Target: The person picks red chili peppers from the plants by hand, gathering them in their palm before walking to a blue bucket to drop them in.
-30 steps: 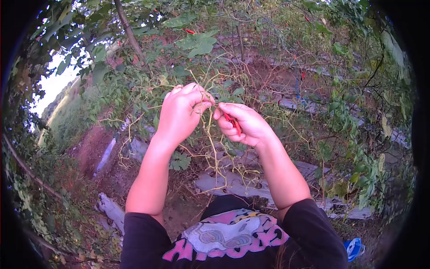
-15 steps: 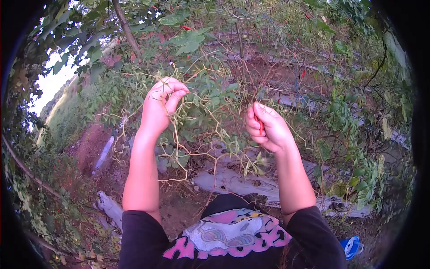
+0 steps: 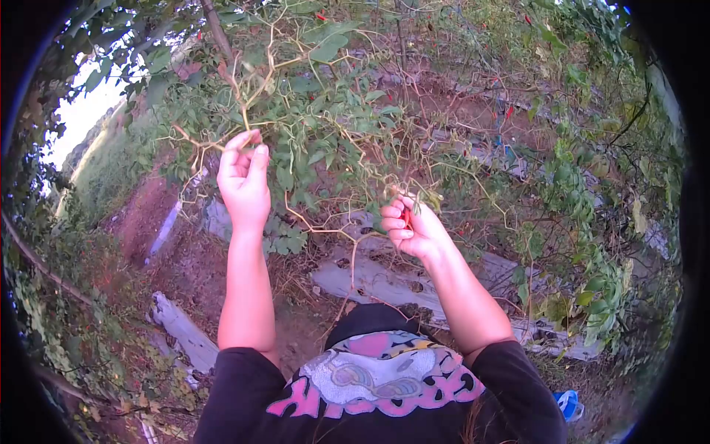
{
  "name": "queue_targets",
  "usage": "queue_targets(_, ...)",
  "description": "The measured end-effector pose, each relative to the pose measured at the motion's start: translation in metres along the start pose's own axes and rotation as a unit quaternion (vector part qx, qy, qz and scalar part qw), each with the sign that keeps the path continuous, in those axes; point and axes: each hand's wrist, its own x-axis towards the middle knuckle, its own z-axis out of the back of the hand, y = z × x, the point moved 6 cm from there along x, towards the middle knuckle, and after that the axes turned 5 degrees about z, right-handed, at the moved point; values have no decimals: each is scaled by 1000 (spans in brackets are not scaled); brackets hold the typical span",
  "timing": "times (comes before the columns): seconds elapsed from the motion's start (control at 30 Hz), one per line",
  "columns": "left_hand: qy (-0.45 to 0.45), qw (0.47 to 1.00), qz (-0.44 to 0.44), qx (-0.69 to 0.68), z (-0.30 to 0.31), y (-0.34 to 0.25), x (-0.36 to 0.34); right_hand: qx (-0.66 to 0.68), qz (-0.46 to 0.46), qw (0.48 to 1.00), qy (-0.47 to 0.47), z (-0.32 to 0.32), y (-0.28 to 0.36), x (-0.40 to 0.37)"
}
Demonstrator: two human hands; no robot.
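My left hand (image 3: 245,180) is raised at the left of centre, its fingers pinched on a pale forked plant stem (image 3: 246,115) that rises above it. Lower and to the right, my right hand (image 3: 413,226) is closed around red chili peppers (image 3: 407,217), which show between its fingers and palm. Curled leaves and thin twigs touch the top of that hand. Between the two hands, a bare branching stem (image 3: 325,230) runs over green leaves.
Grey plastic sheeting (image 3: 377,285) lies over the soil beyond my shirt. More red peppers (image 3: 509,112) hang in the plants behind. A thick branch (image 3: 217,29) slants at the upper left. A blue and white object (image 3: 569,405) lies at the lower right.
My left hand has moved left and slightly down, and the stem it pinches now stands upright above it. My right hand has shifted left and down, its peppers still held, and now meets curled leaves.
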Motion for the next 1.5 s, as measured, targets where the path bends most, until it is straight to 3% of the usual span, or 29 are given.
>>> queue_targets(0.17, -40, 998, 40, 13, 27, 28, -68, -48, -8, 997, 56, 17, -8, 20)
queue_targets(0.2, -40, 998, 55, 19, 35, 33, -82, -53, 7, 998, 31, 14, -3, 14)
queue_targets(0.37, -54, 987, 145, 50, 92, 76, -143, -227, 175, 946, 149, -44, 69, -51)
queue_targets(0.43, -57, 982, 169, 66, 108, 81, -163, -255, 291, 913, 128, -51, 117, -80)
queue_targets(0.5, -62, 978, 186, 74, 123, 87, -181, -332, 431, 839, -14, -57, 167, -108)
queue_targets(0.57, -78, 969, 219, 79, 131, 97, -197, -428, 551, 694, -178, -43, 226, -120)
queue_targets(0.6, -86, 964, 237, 83, 134, 102, -204, -470, 568, 623, -260, -39, 252, -120)
queue_targets(0.67, -65, 959, 266, 67, 131, 115, -215, -521, 509, 580, -365, -30, 290, -105)
queue_targets(0.77, -45, 960, 271, 55, 105, 110, -217, -416, 416, 772, -240, -28, 341, -68)
queue_targets(0.87, -24, 958, 282, 35, 88, 110, -221, -337, 299, 852, -269, -16, 386, -44)
queue_targets(0.97, -2, 965, 260, 42, 79, 111, -228, -376, 182, 858, -298, 8, 407, -29)
queue_targets(1.0, -8, 962, 272, 39, 79, 114, -233, -319, 163, 880, -311, 15, 407, -29)
queue_targets(1.23, -22, 943, 328, 43, 83, 129, -255, -227, 288, 912, -185, 40, 423, -7)
queue_targets(1.33, -21, 936, 348, 46, 80, 133, -254, -251, 333, 886, -202, 41, 426, -7)
queue_targets(1.5, 0, 930, 366, 32, 67, 136, -250, -219, 334, 893, -207, 52, 428, -15)
